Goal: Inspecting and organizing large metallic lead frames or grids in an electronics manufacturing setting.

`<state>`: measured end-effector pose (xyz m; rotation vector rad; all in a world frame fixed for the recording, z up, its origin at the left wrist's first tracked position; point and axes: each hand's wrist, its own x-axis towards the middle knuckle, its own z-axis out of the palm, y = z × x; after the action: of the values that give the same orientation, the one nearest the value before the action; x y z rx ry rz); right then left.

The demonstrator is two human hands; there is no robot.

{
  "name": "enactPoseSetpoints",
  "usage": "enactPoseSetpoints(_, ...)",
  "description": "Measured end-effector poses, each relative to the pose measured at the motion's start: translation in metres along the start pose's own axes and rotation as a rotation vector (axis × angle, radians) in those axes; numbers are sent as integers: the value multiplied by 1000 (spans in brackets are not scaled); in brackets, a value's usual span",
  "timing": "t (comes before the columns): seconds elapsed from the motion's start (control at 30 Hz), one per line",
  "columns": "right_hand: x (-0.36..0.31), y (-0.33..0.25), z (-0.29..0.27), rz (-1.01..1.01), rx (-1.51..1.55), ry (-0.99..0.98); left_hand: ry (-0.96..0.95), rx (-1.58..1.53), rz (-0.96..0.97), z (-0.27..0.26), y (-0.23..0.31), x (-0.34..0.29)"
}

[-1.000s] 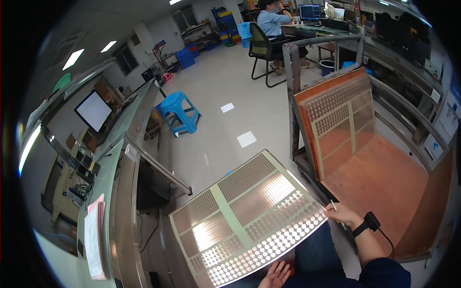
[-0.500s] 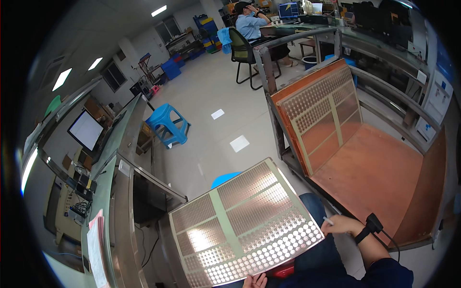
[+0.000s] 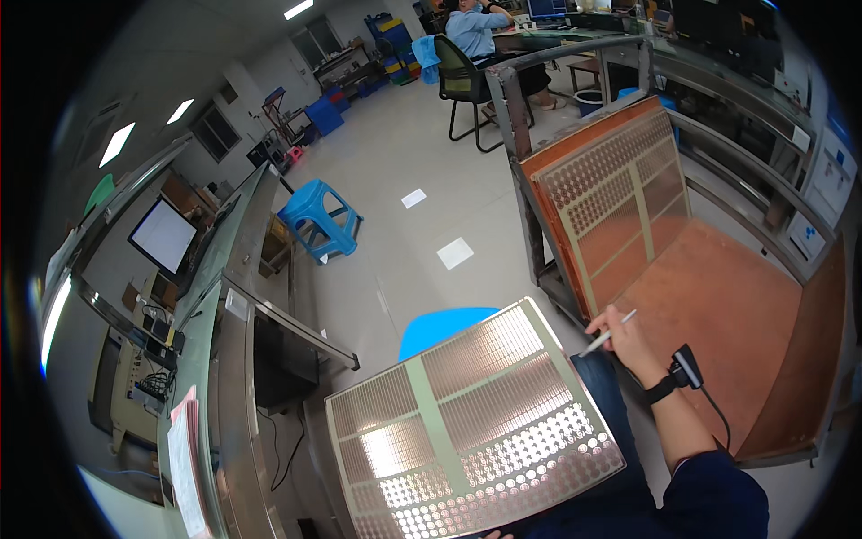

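A large flat circuit board panel (image 3: 426, 395) lies tilted over my lap, with copper-coloured grids, rows of round pads and pale green bands. My right hand (image 3: 621, 337) is closed round a slim white pen (image 3: 609, 333), just off the panel's right edge. Of my left hand (image 3: 496, 535), only a sliver of fingers shows at the panel's near edge; its grip is hidden. To the right, a similar patterned panel (image 3: 620, 198) leans upright against a reddish-brown backing board (image 3: 537, 163) on a metal-framed cart.
The cart's brown base board (image 3: 718, 305) and metal frame (image 3: 512, 117) stand close on my right. A blue stool (image 3: 321, 220) is on the floor ahead; another blue seat (image 3: 440, 328) shows behind the panel. At left is a workbench (image 3: 229, 234) with a monitor (image 3: 163, 235). A person (image 3: 471, 34) sits far off.
My right hand with the pen has moved up and away from the panel's lower right corner. My left hand has slipped mostly below the picture. The view has shifted slightly.
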<state>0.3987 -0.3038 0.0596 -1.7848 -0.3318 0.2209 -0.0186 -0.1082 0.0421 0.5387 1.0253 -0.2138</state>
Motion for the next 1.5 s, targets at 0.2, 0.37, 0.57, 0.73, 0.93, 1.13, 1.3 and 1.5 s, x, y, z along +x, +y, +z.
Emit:
enactPoseSetpoints(0.2,30,-3,51,-110,227,-53,-20,853,409,48,106,-14)
enactPoseSetpoints(0.37,60,16,65,-300,-103,65,216,1045,1182,119,179,80)
enactPoseSetpoints(0.57,74,26,71,-372,-114,-18,410,1518,1485,193,207,180)
enactPoseSetpoints(0.73,71,41,70,-499,-168,-75,493,1624,1437,226,208,234)
enactPoseSetpoints(0.93,67,39,75,-579,-295,-58,671,1817,1346,229,201,242)
enactPoseSetpoints(1.13,68,39,71,-602,-347,-69,680,1824,1317,235,207,241)
enactPoseSetpoints(1.3,72,41,75,-624,-358,-64,679,1821,1336,235,207,242)
enactPoseSetpoints(1.5,73,41,79,-577,-314,-21,681,1822,1345,233,206,242)
